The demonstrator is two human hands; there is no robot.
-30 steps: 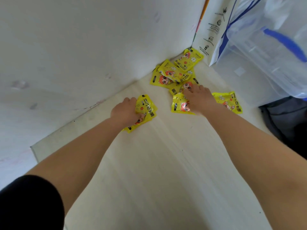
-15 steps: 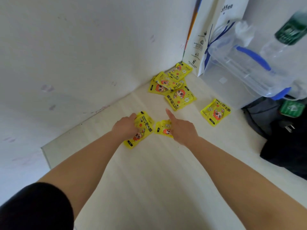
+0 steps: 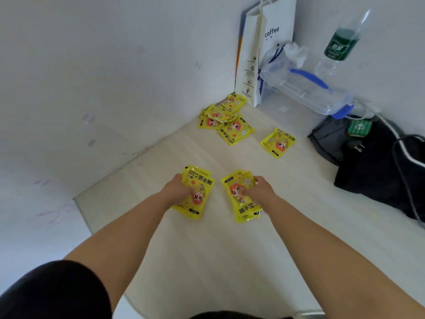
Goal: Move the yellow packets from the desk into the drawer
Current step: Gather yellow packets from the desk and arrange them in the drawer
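— Yellow packets in both hands, then?
— Yes. The left hand grips a small stack of them by its left edge, fingers curled round that edge and thumb pressed on the printed face. The right hand mirrors it on a second stack, with fingers wrapped over the right edge and thumb across the cartoon face. Neither hand has a finger to spare.
— How many in each?
— More than one, going by the layered edges, but I can't count them. Nor can I tell whether the stacks hang just clear of the desk or rest on it.
— So which step is this?
— I'd say the gathering is done for this load and the carry to the drawer is due. The drawer isn't in view, so the next move calls for drawing both stacks in toward the body and finding it, probably somewhere below the near edge. If it turns out to be closed, one hand has to be freed first, which means merging the two stacks into a single grip.
— And the rest of them?
— A heap lies well beyond both sets of fingertips, up against the wall. One lone packet sits beyond the right fingers and off to their right, apart from the heap. None of those touch either hand, so I'd expect another trip for them
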